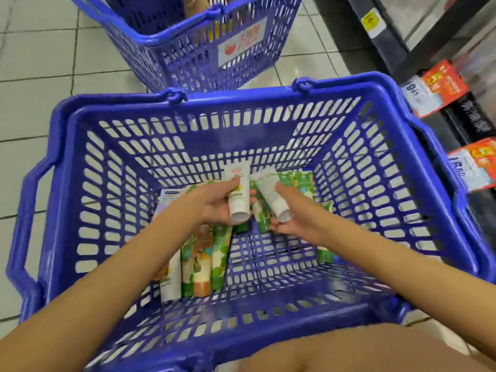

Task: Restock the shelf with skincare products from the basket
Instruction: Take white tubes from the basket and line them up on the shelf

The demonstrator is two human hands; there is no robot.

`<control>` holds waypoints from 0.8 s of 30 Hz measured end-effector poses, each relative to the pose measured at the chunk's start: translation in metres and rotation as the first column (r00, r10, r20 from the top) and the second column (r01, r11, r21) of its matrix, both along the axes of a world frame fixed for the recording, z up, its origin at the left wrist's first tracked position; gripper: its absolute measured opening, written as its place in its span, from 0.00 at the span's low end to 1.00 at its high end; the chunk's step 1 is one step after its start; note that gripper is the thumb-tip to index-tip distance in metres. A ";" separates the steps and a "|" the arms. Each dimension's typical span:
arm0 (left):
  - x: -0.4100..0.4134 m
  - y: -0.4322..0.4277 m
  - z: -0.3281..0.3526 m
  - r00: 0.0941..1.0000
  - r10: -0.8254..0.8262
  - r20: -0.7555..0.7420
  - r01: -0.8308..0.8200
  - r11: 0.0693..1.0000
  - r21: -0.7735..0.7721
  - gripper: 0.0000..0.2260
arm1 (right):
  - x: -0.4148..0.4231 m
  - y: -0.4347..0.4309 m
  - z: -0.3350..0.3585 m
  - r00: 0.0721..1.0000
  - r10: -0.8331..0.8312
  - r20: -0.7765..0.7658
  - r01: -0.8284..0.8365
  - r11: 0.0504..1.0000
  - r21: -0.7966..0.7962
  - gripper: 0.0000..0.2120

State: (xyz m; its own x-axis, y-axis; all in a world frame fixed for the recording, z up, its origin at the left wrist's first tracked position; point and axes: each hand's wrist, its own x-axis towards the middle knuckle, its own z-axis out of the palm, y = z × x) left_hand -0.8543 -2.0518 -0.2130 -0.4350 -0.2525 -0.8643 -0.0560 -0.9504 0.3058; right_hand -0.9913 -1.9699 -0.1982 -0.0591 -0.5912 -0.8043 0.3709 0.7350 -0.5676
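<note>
A blue slotted basket sits on the floor below me, with several skincare tubes in green, orange and white lying on its bottom. Both my hands are inside it. My left hand grips a white tube with a green band, cap end toward me. My right hand holds another white tube, tilted to the left. More green tubes lie behind my right hand, partly hidden. The dark shelf runs along the right edge.
A second blue basket stands on the tiled floor just beyond the first. Red and white price tags hang from the shelf edges at right. Pale floor tiles spread to the left. My knee shows at the bottom.
</note>
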 end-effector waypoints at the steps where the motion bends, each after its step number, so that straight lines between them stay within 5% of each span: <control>1: -0.004 0.003 0.001 1.000 -0.007 -0.012 0.007 1.000 0.003 0.13 | -0.005 0.000 0.002 1.000 -0.008 0.008 0.008 1.000 0.010 0.13; 7: -0.009 0.013 0.010 0.999 -0.045 -0.004 0.045 0.998 -0.045 0.16 | -0.016 0.000 0.010 0.999 -0.035 0.035 0.037 0.998 -0.045 0.11; 15: -0.014 0.022 0.023 0.968 -0.088 -0.235 0.002 0.939 -0.343 0.10 | -0.036 0.015 0.031 0.970 -0.090 0.228 0.127 0.979 -0.157 0.12; 24: -0.062 0.045 0.053 0.814 -0.399 -0.422 0.191 0.870 -0.455 0.25 | -0.082 0.068 0.063 0.914 -0.218 0.343 0.314 0.915 -0.255 0.17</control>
State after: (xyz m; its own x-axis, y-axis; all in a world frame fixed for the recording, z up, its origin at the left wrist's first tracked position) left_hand -0.9165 -2.0070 -0.1604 -0.8768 -0.2958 -0.3791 -0.0591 -0.7161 0.6955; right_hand -1.0735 -1.9016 -0.1352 -0.0325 -0.8018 -0.5967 0.7159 0.3980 -0.5737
